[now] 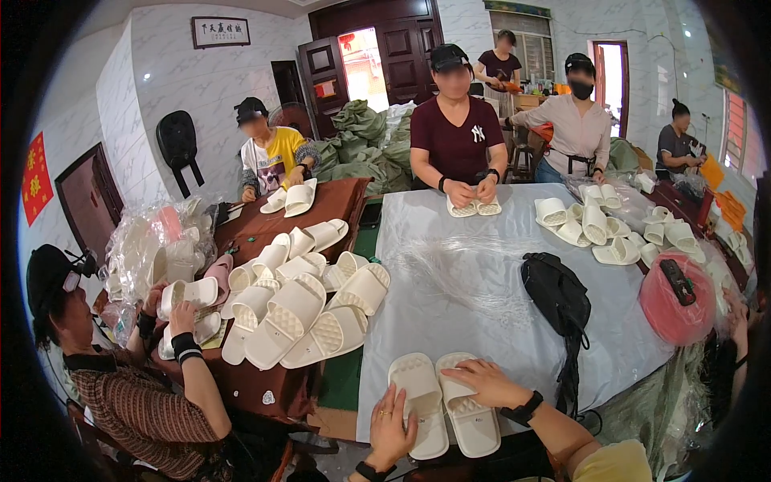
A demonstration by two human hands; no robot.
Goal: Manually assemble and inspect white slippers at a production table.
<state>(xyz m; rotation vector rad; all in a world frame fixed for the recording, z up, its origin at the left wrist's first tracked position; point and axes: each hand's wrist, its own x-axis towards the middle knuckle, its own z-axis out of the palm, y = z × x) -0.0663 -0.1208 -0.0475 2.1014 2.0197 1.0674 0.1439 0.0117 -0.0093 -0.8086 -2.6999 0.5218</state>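
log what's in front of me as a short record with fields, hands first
left hand: open, at the outer edge of the left slipper
right hand: open, fingers laid over the strap of the right slipper
slippers: cream, side by side, straps farther from the wearer
surface: table under a pale sheet
beyond: clear plastic; black bag to its right
left side: pile of cream slippers
across: co-worker in a dark red top, hands at another cream pair
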